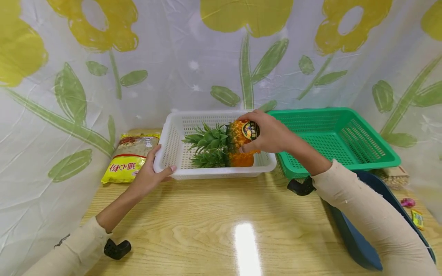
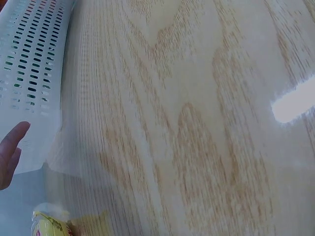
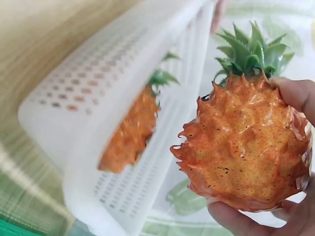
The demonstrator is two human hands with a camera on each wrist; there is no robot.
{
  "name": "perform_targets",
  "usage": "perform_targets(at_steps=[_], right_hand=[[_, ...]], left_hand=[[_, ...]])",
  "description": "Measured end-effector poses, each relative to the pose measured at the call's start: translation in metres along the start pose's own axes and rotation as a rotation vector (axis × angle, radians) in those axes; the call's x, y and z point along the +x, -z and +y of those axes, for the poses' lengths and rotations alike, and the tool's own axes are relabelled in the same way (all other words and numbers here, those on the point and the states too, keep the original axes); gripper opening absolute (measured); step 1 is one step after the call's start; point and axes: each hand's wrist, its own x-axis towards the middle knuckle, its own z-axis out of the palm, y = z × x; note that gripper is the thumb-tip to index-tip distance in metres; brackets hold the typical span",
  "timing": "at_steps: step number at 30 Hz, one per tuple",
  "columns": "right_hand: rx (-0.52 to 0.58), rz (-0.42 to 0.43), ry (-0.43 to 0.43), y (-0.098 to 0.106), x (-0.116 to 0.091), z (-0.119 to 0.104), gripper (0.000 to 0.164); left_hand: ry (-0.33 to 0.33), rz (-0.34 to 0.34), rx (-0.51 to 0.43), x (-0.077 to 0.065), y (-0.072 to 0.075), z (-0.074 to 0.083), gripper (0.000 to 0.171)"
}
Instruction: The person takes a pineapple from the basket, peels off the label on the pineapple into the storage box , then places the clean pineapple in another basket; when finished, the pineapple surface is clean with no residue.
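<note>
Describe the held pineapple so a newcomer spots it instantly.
Find the white basket beside the green basket. There, the right hand grips an orange, leafy-topped pineapple with a black label. Only this one is held; the other pineapple lies in the basket.

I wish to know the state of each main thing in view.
Orange spiky pineapple with green crown: held in the right hand
White perforated plastic basket: upright, gripped by the left hand
Second orange, green-crowned pineapple: lying in that basket
Green perforated plastic basket: upright, open-topped
Dark blue curved basin: open-topped, partly hidden
Yellow-printed clear plastic bag: filled; whether sealed, unclear
</note>
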Motion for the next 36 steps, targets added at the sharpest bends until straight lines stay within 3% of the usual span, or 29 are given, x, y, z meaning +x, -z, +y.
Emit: perform_targets(at_steps=[12,21,36], right_hand=[[-0.017,-0.023,0.038,-0.019,-0.046,-0.018,0.082],[0.038,-0.051,0.066,-0.038,-0.076,-0.026,0.082],[0.073,-0.104,0.036,-0.069,-0.107,-0.023,0.079]], left_hand=[[-0.008,0.001,0.005,0.000,0.000,0.000,0.097],[0.005,-0.003,0.001,-0.001,-0.001,0.002,0.098],[-0.003,-0.013,0.006,-0.001,0.000,0.005,0.096]])
